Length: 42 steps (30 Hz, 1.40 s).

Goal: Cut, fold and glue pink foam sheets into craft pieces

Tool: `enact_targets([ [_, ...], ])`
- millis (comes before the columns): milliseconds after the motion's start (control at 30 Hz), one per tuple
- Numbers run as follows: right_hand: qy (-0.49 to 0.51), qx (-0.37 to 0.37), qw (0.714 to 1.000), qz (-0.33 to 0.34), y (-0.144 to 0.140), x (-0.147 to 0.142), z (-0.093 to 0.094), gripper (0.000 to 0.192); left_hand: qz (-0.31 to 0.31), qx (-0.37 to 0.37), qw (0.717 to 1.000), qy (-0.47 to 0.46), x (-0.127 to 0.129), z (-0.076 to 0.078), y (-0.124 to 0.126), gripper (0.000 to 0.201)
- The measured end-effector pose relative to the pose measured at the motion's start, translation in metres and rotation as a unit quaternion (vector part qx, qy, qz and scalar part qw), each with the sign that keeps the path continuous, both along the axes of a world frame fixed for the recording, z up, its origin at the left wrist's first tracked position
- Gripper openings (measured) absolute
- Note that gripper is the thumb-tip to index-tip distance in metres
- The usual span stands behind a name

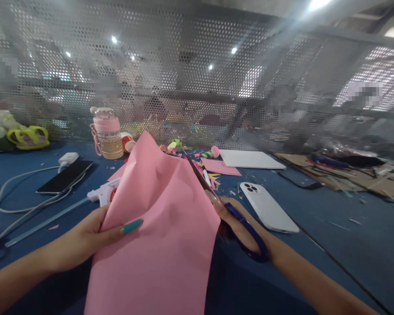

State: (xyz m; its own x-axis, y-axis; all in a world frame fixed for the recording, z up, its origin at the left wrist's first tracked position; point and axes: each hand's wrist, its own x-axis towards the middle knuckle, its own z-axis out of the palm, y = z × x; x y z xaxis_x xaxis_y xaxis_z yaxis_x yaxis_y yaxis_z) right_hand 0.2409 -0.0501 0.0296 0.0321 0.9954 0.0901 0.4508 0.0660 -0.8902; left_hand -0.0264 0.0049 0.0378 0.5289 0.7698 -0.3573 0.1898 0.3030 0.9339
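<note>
A large pink sheet of paper (164, 245) stands raised in front of me, creased near its top. My left hand (88, 238) grips its left edge, thumb with a teal nail on the front and the other fingers hidden behind. At the right edge, my right hand (236, 218) holds scissors with dark blue handles (249, 234). Their dark blade (197, 171) lies along the sheet's upper right edge, pointing up and left; the second blade is hidden. Behind the sheet, partly covered, is a white glue gun (101, 192) with a long translucent glue stick in it.
Left on the blue table are a black phone (65, 177), a white charger with cable (68, 158) and a pink-lidded bottle (107, 135). To the right lie a white phone (269, 208), a white board (251, 159) and cluttered cardboard (341, 170). A perforated metal screen (190, 78) closes the back.
</note>
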Motion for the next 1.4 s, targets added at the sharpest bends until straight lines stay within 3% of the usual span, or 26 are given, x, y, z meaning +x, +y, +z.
enact_targets([
  [100,0.021,-0.023,0.999,0.02,0.0,0.001,-0.001,0.047,0.001,0.0,1.0,-0.001,0.002,0.003,-0.001,0.031],
  [667,-0.042,0.053,0.995,-0.076,0.002,-0.005,0.003,0.054,0.005,-0.01,1.0,-0.014,0.002,-0.001,-0.003,0.027],
  [767,-0.047,0.024,0.995,-0.084,0.004,-0.003,0.002,0.052,0.016,0.0,1.0,-0.017,0.003,0.0,-0.002,0.028],
  [967,-0.009,-0.017,0.998,-0.058,0.007,0.005,-0.004,0.05,0.057,0.035,0.997,-0.036,0.002,0.007,0.009,0.037],
  [1100,0.068,-0.046,0.994,-0.068,0.008,0.011,-0.005,0.051,0.065,0.049,0.997,-0.018,0.0,0.011,0.014,0.045],
  [1267,0.138,-0.032,0.988,-0.069,0.007,0.014,0.003,0.053,0.097,0.075,0.992,-0.005,0.005,0.02,0.006,0.049],
  [1400,0.16,-0.027,0.986,-0.027,0.004,0.013,0.005,0.056,0.101,0.089,0.991,0.003,0.021,0.027,0.012,0.05],
])
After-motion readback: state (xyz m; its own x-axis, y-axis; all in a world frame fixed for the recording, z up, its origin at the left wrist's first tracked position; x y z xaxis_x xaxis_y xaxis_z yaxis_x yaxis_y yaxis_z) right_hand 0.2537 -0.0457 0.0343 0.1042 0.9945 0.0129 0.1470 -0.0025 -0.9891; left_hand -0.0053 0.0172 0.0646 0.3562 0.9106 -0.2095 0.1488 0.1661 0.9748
